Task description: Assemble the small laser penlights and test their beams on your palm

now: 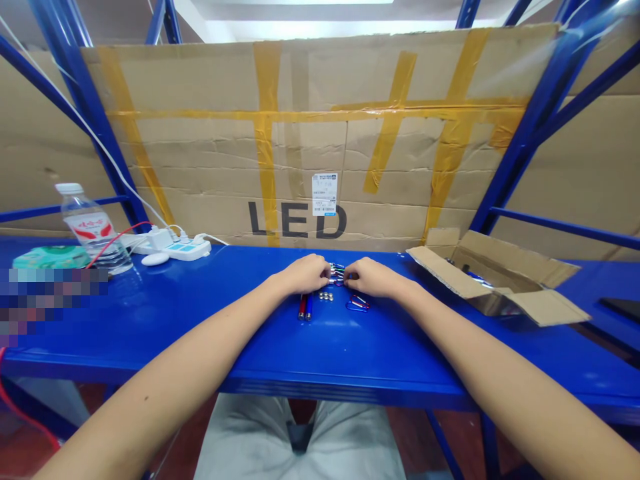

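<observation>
A cluster of small shiny metal pieces (338,271) lies on the blue table between my two hands. My left hand (307,273) has its fingers curled together at the left side of that cluster; what they grip is hidden. At the right side, my right hand (369,276) pinches with its fingertips against the pieces, and I cannot make out what is in them. Below my left hand, a red tube (303,308) and a blue tube (309,308) lie side by side. Several small silver button cells (326,296) sit beside them. Red and blue carabiner clips (357,304) rest under my right hand.
An open cardboard box (493,283) with small items inside stands at the right. On the left are a water bottle (95,230), a white power strip (183,248) with cables and a green packet (50,257). A large taped cardboard panel (210,160) closes off the back.
</observation>
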The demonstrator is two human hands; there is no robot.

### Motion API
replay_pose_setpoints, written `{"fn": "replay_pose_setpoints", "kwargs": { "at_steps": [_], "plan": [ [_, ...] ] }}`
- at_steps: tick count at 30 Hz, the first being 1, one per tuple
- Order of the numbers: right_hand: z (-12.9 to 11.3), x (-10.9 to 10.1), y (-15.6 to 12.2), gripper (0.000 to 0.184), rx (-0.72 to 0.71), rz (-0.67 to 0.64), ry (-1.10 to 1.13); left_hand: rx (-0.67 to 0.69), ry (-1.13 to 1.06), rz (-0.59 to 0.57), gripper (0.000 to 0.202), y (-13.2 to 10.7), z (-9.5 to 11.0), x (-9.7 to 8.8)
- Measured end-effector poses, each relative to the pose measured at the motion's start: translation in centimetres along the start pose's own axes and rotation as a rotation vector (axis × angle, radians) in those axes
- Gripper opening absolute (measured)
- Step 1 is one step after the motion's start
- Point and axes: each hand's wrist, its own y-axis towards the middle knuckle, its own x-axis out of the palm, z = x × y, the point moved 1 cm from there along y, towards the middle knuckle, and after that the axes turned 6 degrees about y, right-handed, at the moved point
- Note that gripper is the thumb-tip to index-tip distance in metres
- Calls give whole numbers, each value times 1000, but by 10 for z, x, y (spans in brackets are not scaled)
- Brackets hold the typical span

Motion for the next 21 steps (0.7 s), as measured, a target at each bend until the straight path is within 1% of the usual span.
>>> {"fn": "replay_pose_setpoints", "kwargs": {
  "at_steps": [5,8,10,14,17,21],
  "plan": [
    [1,3,1,15,-32,-27,40,-16,-25,-11,17,1,-3,1],
    [2,5,2,13,-41,-53,57,-3,-25,-13,15,1,-3,2],
    [3,6,2,10,-64,-39,47,19,-13,23,14,0,-3,2],
    [1,4,2,6,-115,84,69,35,-20,175,13,-1,-2,1],
    [1,0,1,5,-89,137,229,33,-120,245,13,-1,0,0],
    [2,1,2,3,-39,126,585,71,-260,280,17,-2,4,-2]
  ]
}}
